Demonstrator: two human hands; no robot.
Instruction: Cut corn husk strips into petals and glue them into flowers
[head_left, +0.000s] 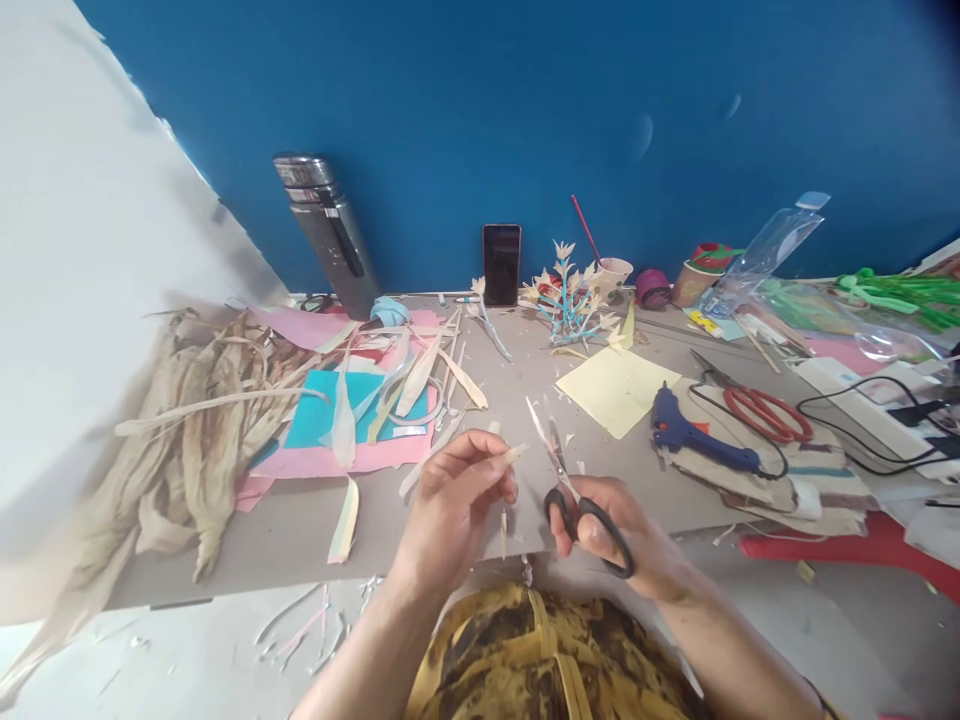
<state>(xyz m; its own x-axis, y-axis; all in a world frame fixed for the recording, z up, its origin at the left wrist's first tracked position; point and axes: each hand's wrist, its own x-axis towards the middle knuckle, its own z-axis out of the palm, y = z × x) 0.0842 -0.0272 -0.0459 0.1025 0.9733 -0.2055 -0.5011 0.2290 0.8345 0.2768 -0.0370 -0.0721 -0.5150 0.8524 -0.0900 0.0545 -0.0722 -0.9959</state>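
Our left hand [465, 485] pinches a small pale strip [516, 453] between thumb and fingertips, while our right hand [611, 510] is closed round the black handles of the scissors [559, 467], thumb and fingers at the loops. The two hands are apart, and the strip sits between them, just above the near part of the table [517, 385], with the blades standing near it, parted and not touching it. We judge the strip to be almost weightless, thin and papery, likely bendy and quick to tear or crease; a light pinch near one end should suit it, leaving the other end free. The scissors look stiff and a little heavier, safest held by the loops. The strip is cream and partly see-through, and its free end seems to taper, though our fingers hide the rest. Farther out, on our left, pink paper [322, 458] lies beneath blue paper [311, 405] strewn with similar pale pieces, and a heap of long, wrinkled husks [206, 440] lies beyond. On our right, we see yellow paper [616, 390] and a blue glue gun [697, 435]. Toward the wall stand a phone [502, 265], a flask [337, 240] and a blue-stemmed flower spray [566, 305].
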